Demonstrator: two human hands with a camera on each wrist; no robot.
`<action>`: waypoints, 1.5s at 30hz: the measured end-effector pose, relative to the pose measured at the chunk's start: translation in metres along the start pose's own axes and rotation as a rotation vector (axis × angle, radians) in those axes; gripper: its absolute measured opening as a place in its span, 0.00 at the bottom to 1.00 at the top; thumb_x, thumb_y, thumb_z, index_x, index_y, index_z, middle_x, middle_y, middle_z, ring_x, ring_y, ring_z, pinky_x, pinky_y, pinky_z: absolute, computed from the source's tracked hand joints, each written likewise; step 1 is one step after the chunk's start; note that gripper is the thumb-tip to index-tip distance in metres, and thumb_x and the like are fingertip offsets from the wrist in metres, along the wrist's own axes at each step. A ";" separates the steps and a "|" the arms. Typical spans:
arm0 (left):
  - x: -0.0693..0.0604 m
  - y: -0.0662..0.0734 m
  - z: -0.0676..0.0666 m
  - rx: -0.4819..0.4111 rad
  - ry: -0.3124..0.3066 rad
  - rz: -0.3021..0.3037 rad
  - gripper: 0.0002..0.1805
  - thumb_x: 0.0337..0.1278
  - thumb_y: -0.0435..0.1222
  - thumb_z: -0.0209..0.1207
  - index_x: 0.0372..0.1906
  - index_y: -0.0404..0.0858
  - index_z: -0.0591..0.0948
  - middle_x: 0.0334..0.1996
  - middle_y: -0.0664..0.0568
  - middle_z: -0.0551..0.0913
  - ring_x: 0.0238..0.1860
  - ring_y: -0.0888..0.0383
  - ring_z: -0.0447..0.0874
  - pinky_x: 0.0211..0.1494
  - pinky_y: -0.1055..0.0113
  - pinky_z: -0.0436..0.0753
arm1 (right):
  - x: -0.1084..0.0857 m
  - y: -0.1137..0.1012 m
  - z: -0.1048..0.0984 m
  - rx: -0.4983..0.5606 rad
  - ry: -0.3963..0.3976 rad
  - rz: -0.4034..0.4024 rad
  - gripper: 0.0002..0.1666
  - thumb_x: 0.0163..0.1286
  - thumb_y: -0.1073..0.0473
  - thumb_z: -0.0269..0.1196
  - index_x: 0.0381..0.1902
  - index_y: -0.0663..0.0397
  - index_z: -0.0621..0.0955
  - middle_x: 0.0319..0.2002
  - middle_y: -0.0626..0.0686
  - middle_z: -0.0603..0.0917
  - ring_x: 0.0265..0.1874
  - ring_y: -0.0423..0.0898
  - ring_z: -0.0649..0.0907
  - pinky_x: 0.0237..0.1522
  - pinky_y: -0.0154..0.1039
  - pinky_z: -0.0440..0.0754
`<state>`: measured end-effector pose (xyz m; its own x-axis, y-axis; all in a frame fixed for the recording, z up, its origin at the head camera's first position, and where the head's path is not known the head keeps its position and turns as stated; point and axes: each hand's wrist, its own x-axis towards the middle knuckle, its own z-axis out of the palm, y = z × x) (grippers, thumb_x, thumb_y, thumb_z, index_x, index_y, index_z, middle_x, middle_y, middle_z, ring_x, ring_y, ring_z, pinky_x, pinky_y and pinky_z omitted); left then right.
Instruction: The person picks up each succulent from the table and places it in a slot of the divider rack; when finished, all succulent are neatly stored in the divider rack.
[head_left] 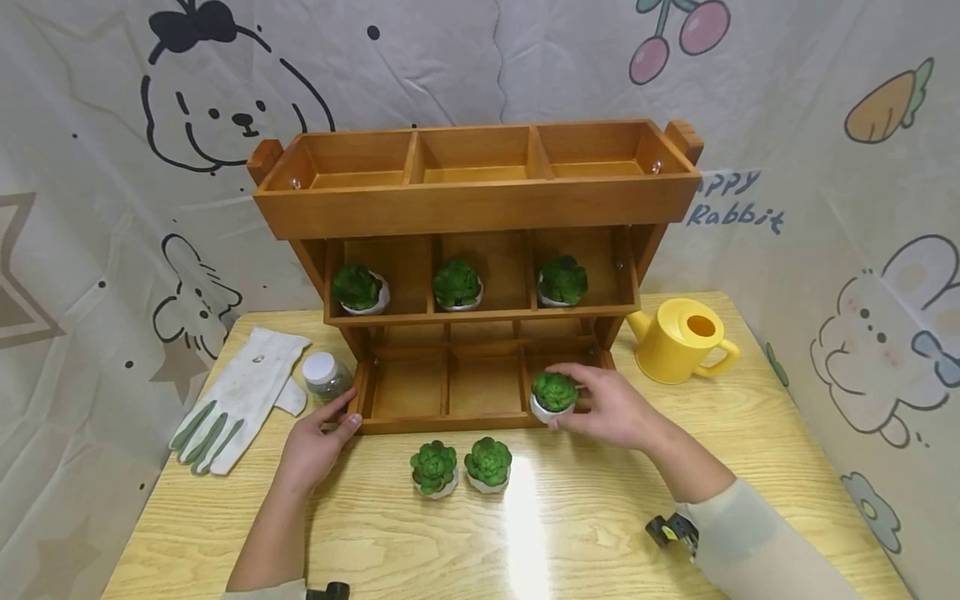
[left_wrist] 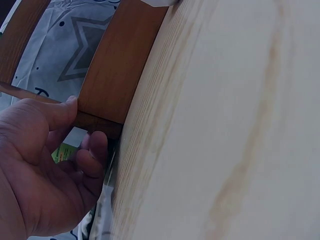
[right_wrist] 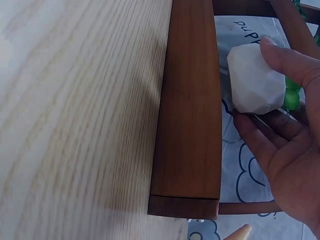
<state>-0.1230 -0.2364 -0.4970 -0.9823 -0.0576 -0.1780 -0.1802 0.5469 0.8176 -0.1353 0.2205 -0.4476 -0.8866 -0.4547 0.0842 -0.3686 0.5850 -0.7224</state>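
Observation:
My right hand (head_left: pixel 611 407) holds a small potted succulent (head_left: pixel 553 393) over the front edge of the bottom tier's right compartment. In the right wrist view, the thumb and fingers are around its white faceted pot (right_wrist: pixel 256 80). At the front left corner of the three-tier wooden shelf (head_left: pixel 480 208), my left hand (head_left: pixel 318 442) grips the bottom tier, thumb and curled fingers at the corner (left_wrist: pixel 97 122) in the left wrist view. Two more potted succulents (head_left: pixel 434 468) (head_left: pixel 488 463) stand on the table before the shelf. Each middle-tier compartment has one succulent (head_left: pixel 457 285).
A glass jar with a white lid (head_left: pixel 322 369) stands left of the shelf, beside a pair of white and green gloves (head_left: pixel 243 392). To the right is a yellow watering can (head_left: pixel 675 346). A printed cloth (head_left: pixel 450 58) hangs behind the wooden table (head_left: pixel 600 533).

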 end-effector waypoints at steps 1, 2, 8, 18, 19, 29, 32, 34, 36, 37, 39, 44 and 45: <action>0.000 0.000 0.000 -0.001 0.001 0.001 0.30 0.74 0.47 0.62 0.76 0.50 0.73 0.49 0.45 0.80 0.50 0.51 0.79 0.54 0.58 0.77 | 0.001 0.001 0.000 -0.003 0.005 -0.001 0.42 0.58 0.55 0.81 0.68 0.54 0.76 0.52 0.51 0.85 0.50 0.46 0.87 0.50 0.40 0.86; 0.000 0.000 0.000 0.000 0.000 0.001 0.30 0.74 0.47 0.62 0.76 0.50 0.73 0.49 0.45 0.80 0.50 0.51 0.79 0.54 0.58 0.77 | 0.002 0.002 -0.001 -0.010 0.009 -0.001 0.42 0.58 0.55 0.81 0.68 0.54 0.77 0.52 0.51 0.85 0.50 0.46 0.87 0.50 0.41 0.86; 0.000 0.000 0.000 -0.004 -0.001 -0.001 0.30 0.74 0.47 0.62 0.76 0.50 0.73 0.49 0.45 0.80 0.50 0.51 0.79 0.54 0.59 0.77 | 0.008 0.005 -0.002 -0.044 0.022 0.044 0.42 0.58 0.51 0.80 0.69 0.52 0.77 0.52 0.52 0.85 0.49 0.47 0.86 0.51 0.47 0.86; 0.000 0.001 0.000 0.001 -0.008 0.005 0.30 0.74 0.48 0.62 0.76 0.50 0.73 0.49 0.45 0.80 0.51 0.51 0.78 0.55 0.58 0.77 | 0.017 0.011 -0.001 -0.077 0.038 0.080 0.42 0.58 0.49 0.80 0.68 0.51 0.78 0.51 0.53 0.86 0.45 0.46 0.86 0.47 0.47 0.86; 0.000 0.000 0.000 0.001 -0.008 0.004 0.30 0.74 0.48 0.62 0.76 0.50 0.73 0.49 0.45 0.80 0.51 0.51 0.78 0.55 0.58 0.77 | 0.018 0.012 -0.001 -0.073 0.035 0.087 0.42 0.58 0.49 0.80 0.68 0.51 0.78 0.52 0.53 0.86 0.46 0.47 0.86 0.48 0.47 0.86; 0.001 0.002 0.000 -0.003 -0.003 -0.009 0.29 0.74 0.45 0.62 0.76 0.50 0.73 0.50 0.45 0.80 0.52 0.50 0.78 0.55 0.59 0.78 | 0.021 0.021 0.006 -0.099 0.012 0.106 0.42 0.58 0.49 0.79 0.68 0.49 0.77 0.50 0.52 0.86 0.44 0.44 0.85 0.47 0.44 0.84; 0.001 0.002 0.000 0.001 -0.001 -0.007 0.29 0.74 0.45 0.62 0.76 0.50 0.74 0.50 0.44 0.80 0.52 0.50 0.78 0.56 0.57 0.77 | 0.021 0.023 0.007 -0.122 0.007 0.094 0.41 0.59 0.48 0.79 0.68 0.50 0.78 0.50 0.53 0.86 0.45 0.45 0.84 0.48 0.46 0.83; 0.001 0.002 0.001 0.002 -0.001 -0.008 0.29 0.73 0.45 0.62 0.76 0.50 0.74 0.50 0.45 0.80 0.52 0.50 0.78 0.57 0.57 0.76 | 0.020 0.024 0.008 -0.132 -0.003 0.085 0.40 0.59 0.48 0.78 0.68 0.51 0.78 0.50 0.53 0.86 0.44 0.45 0.84 0.48 0.46 0.83; 0.001 0.001 0.001 0.003 -0.002 -0.006 0.29 0.73 0.46 0.62 0.76 0.50 0.74 0.50 0.45 0.80 0.52 0.49 0.78 0.57 0.57 0.76 | 0.020 0.025 0.009 -0.141 -0.022 0.082 0.39 0.61 0.48 0.77 0.68 0.51 0.78 0.49 0.53 0.86 0.44 0.45 0.84 0.48 0.47 0.83; 0.001 0.001 0.002 0.002 -0.002 -0.007 0.29 0.73 0.46 0.62 0.76 0.50 0.74 0.50 0.45 0.80 0.52 0.49 0.78 0.56 0.57 0.76 | 0.020 0.026 0.009 -0.140 -0.034 0.089 0.39 0.62 0.47 0.76 0.68 0.50 0.78 0.50 0.53 0.86 0.44 0.45 0.83 0.48 0.46 0.82; 0.001 0.001 0.002 0.003 -0.001 -0.007 0.29 0.73 0.46 0.62 0.75 0.50 0.74 0.50 0.45 0.80 0.51 0.50 0.78 0.56 0.58 0.77 | 0.019 0.028 0.010 -0.133 -0.057 0.097 0.38 0.64 0.46 0.75 0.69 0.50 0.77 0.50 0.53 0.86 0.44 0.44 0.83 0.48 0.46 0.82; 0.000 0.001 0.000 0.002 0.001 -0.008 0.29 0.73 0.46 0.63 0.76 0.50 0.74 0.50 0.45 0.80 0.51 0.51 0.79 0.54 0.60 0.79 | 0.020 0.030 0.011 -0.142 -0.089 0.101 0.38 0.67 0.44 0.72 0.71 0.50 0.75 0.52 0.52 0.85 0.46 0.45 0.83 0.50 0.48 0.82; -0.001 0.002 0.000 0.002 0.001 -0.007 0.30 0.73 0.46 0.63 0.76 0.50 0.74 0.50 0.45 0.80 0.51 0.51 0.79 0.54 0.61 0.79 | 0.020 0.030 0.011 -0.147 -0.092 0.100 0.39 0.67 0.44 0.72 0.71 0.50 0.75 0.52 0.52 0.85 0.47 0.46 0.83 0.50 0.48 0.82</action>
<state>-0.1225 -0.2353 -0.4955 -0.9812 -0.0621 -0.1828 -0.1865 0.5486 0.8150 -0.1612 0.2215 -0.4756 -0.8940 -0.4452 -0.0508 -0.3229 0.7187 -0.6158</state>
